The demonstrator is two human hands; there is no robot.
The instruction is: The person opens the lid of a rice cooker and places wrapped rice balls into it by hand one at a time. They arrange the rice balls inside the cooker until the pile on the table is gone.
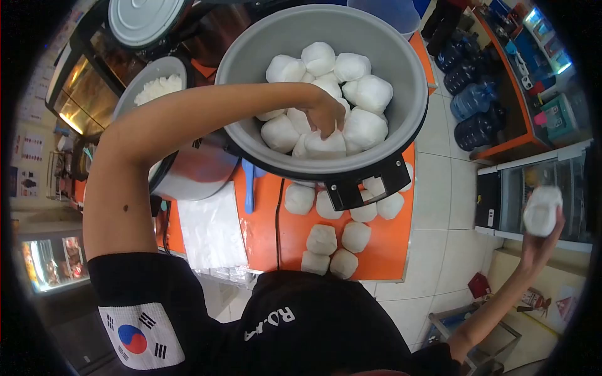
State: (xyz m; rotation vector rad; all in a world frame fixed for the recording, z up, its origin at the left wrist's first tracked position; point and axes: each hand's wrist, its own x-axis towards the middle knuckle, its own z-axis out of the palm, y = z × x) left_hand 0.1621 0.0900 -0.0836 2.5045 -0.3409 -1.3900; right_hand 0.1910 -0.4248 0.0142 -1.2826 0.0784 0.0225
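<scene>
White bundles lay close together inside the pot, probably for saving space; my left fingers touched one, grip unclear, while my right fingers clamped another bundle, apart.

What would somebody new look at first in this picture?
Probably the big grey pot at the top middle, with the left hand reaching among its white bundles. Next, the lone white lump held out far right by the right hand. The bright orange table below the pot stands out too.
</scene>
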